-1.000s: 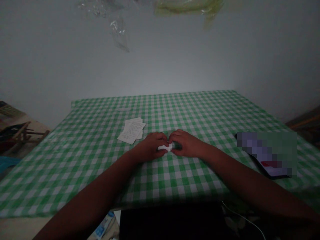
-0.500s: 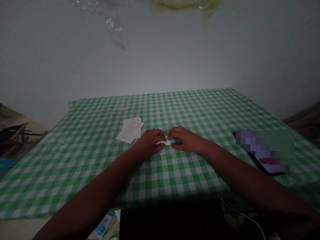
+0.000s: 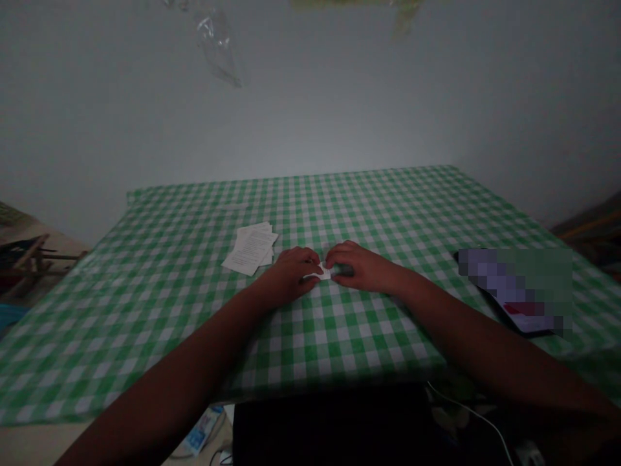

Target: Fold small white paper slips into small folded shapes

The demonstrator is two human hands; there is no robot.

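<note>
Between my two hands, low over the checked tablecloth, is a small piece of white paper (image 3: 325,272), mostly covered by fingers. My left hand (image 3: 295,274) is closed on its left side, thumb below and fingers above. On the other side my right hand (image 3: 356,266) pinches the paper's right part with thumb and fingertips. How the paper is folded cannot be made out. Just left of my left hand lies a loose stack of printed paper sheets (image 3: 250,249), slightly fanned out.
A green and white checked tablecloth (image 3: 320,336) covers the table, which meets a pale wall (image 3: 310,116). A dark-edged device with a blurred screen (image 3: 499,291) lies at the right. Below the front edge hangs a white cable (image 3: 478,414); wooden furniture (image 3: 32,259) stands at far left.
The view has tilted down slightly, so the wall shows less at the top. Both hands keep their hold on the white paper, with only slight finger movement.
</note>
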